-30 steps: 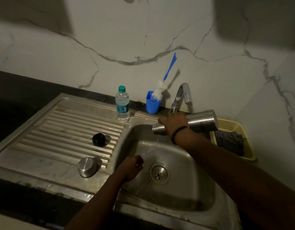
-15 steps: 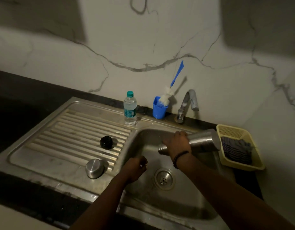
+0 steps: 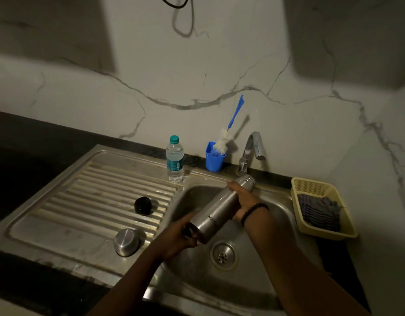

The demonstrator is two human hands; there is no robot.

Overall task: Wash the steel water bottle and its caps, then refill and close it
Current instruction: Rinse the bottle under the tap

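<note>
Your two hands hold the steel bottle slantwise over the sink basin. One end points up toward the tap; the other end points down toward you, above and just left of the drain.

Right hand: fingers curled round the upper part of the bottle, a beaded bracelet on the wrist.

Left hand: cupped on the lower end of the bottle, fingers wrapped at its edge. Which end is the mouth cannot be read from this view.

Landmark for the rest is the basin.
- On the ribbed drainboard left of the basin: a black cap, and nearer to you a steel cap. The two are apart, and neither touches the bottle.
- Behind the basin, at its back left corner: a clear plastic bottle with a green lid, upright.
- Right of that, behind the basin: a blue cup with a bottle brush leaning in it, handle against the wall.
- Right of the basin on the dark surface: a yellow basket holding a striped cloth.
</note>
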